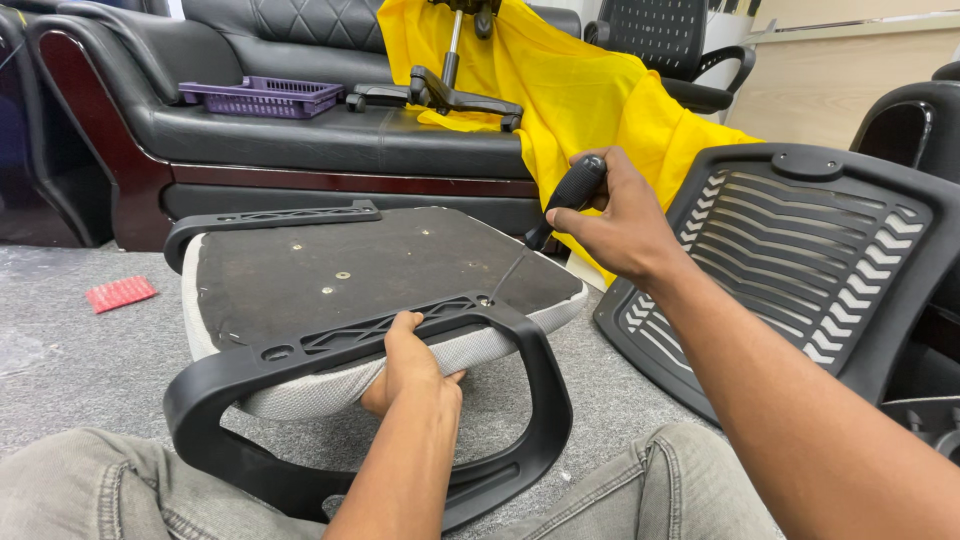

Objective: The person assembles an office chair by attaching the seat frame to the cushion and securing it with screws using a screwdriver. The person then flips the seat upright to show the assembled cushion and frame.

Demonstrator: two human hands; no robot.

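Note:
An upturned office-chair seat with a dark underside and pale fabric edge lies in front of me on the floor. A black plastic armrest sits along its near edge, another along the far edge. My left hand grips the near edge of the seat under the armrest bracket. My right hand holds a black-handled screwdriver, its thin shaft angled down to a hole at the armrest bracket.
A black slatted chair backrest leans at the right. Behind stand a black leather sofa with a purple basket, a chair base and yellow cloth. A red strip lies on the grey carpet.

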